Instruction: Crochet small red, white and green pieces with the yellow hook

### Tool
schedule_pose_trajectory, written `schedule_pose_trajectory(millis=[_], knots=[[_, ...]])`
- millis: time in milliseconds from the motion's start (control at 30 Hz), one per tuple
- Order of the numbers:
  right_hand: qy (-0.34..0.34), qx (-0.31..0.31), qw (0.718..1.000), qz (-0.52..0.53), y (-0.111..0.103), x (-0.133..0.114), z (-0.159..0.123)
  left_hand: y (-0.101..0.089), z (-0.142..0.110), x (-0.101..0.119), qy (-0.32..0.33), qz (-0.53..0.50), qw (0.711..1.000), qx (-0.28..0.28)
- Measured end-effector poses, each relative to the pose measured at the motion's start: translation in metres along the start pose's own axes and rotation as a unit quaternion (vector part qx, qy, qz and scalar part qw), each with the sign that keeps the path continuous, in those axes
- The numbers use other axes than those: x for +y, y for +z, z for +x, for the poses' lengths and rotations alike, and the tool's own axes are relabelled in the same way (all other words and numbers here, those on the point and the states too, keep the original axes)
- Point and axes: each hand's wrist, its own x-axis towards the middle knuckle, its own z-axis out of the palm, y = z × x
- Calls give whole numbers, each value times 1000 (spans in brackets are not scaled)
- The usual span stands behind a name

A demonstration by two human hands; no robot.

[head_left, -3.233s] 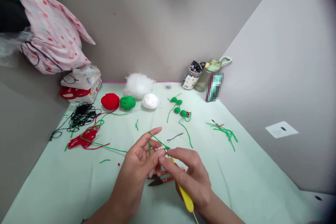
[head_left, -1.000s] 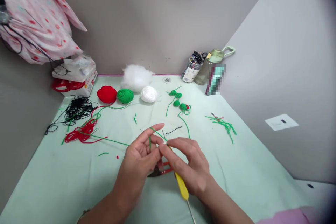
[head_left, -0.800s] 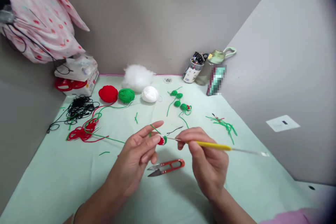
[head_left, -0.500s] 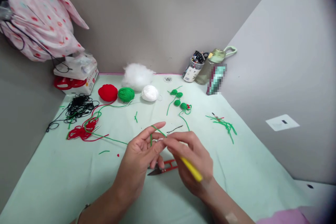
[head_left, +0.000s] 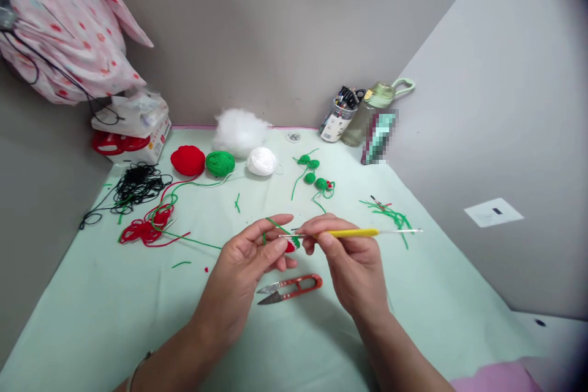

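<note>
red and green crocheted piece (head_left: 290, 247), small and rounded, sits at the fingertips of your left hand (head_left: 245, 260), held above the pale green worktop (head_left: 184, 324). your left thumb and fingers are closed on it and hide part of it; a red patch and a green edge show on the side toward your right hand (head_left: 356, 260). a thin green yarn strand (head_left: 275, 223) passes over your raised left index finger. your right fingers are gripping the slim metal crochet hook with a yellow handle (head_left: 353, 233), which lies nearly level. its tip reaches across to your left fingers; you cannot tell from this view whether it sits in a stitch. below your hands, metal thread snips with orange-red handles (head_left: 288, 294) lie with their blades apart, pointing left. farther back on the worktop stand a round red yarn ball (head_left: 188, 160), a round green yarn ball (head_left: 220, 163) and a round white yarn ball (head_left: 261, 162) in a row, with a fluffy white fibre heap (head_left: 241, 133) behind them.
</note>
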Motion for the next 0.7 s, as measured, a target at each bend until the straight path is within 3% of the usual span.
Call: schedule_pose_trajectory(millis=[167,333,500,700], knots=[[56,8,996,70,-2,-3,0,-2,-1,2,1,20,1000,14],[31,6,999,34,-1,-6,-3,-5,-2,1,18,51,998,21],[25,5,998,50,-1,-4,-3,-5,-3,0,0,48,999,-9],[-34,5,998,-44,5,-5,-5,-5,1,-6,8,44,999,-10]])
